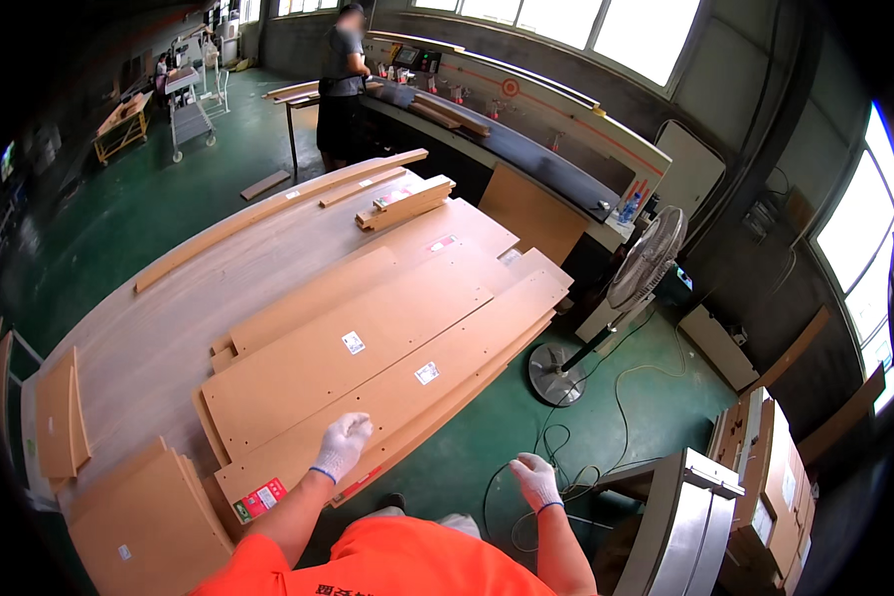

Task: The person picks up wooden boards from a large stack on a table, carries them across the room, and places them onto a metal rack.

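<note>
My left hand, in a white glove with a blue cuff, is over the front edge of a long light-brown panel. Its fingers are curled in, and nothing shows in them; whether it touches the panel I cannot tell. The panel has small drilled holes, a white label and a red-and-green sticker at its near end. Beside it lies a wider panel with another white label. My right hand, gloved too, hangs over the floor right of the panels, fingers bent inward, with nothing seen in it.
A standing fan stands at the right, near loose cables on the green floor. Behind the table runs a long machine with a person beside it. A metal-topped unit and stacked panels stand at lower right.
</note>
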A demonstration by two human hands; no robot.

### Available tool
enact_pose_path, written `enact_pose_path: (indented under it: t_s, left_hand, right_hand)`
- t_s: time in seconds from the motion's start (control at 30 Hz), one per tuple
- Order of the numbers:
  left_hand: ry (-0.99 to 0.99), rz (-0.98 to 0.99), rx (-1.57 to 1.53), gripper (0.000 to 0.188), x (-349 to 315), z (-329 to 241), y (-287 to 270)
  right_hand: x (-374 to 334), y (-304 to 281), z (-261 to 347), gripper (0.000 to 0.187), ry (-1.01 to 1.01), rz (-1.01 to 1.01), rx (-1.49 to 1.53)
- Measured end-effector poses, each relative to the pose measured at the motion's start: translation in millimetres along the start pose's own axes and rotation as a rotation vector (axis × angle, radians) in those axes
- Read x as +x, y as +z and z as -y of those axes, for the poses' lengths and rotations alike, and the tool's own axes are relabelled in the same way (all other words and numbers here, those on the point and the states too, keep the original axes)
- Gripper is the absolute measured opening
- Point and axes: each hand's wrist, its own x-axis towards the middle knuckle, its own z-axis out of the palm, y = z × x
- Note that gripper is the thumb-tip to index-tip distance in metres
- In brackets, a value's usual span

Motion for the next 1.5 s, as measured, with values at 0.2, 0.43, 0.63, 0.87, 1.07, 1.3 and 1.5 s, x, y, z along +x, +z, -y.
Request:
enact_pose_path:
  t_s: [0.2, 0.43, 0.63, 0.87, 1.07, 1.3, 1.5]
  left_hand:
    - [0.125, -0.009, 0.120, 0.036, 150, -42, 65]
    - [0.088, -0.342, 0.345, 0.040, 289, -13, 96]
    - [-0.058, -0.500, 0.749, 0.045, 345, -34, 64]
    - [-0.257, -0.529, 1.151, 0.059, 448, 2, -31]
    - [-0.509, -0.266, 1.216, 0.068, 530, 17, -44]
    - [-0.535, -0.203, 1.221, 0.067, 525, 9, -50]
    - [-0.648, -0.153, 1.063, 0.066, 538, 29, -69]
  right_hand:
    - [151, -71, -22, 0.031, -0.045, -0.209, 0.110]
    - [339, -91, 83, 0.032, -0.346, -0.195, 0.015]
    - [478, -64, 152, 0.041, -0.645, -0.046, -0.466]
    - [586, 4, 195, 0.067, -0.774, 0.048, -0.954]
    - [663, 49, 204, 0.071, -0.201, 0.302, -0.698]
    - [676, 70, 223, 0.067, -0.046, 0.333, -0.805]
    - [722, 165, 271, 0.055, -0.642, 0.180, -0.791]
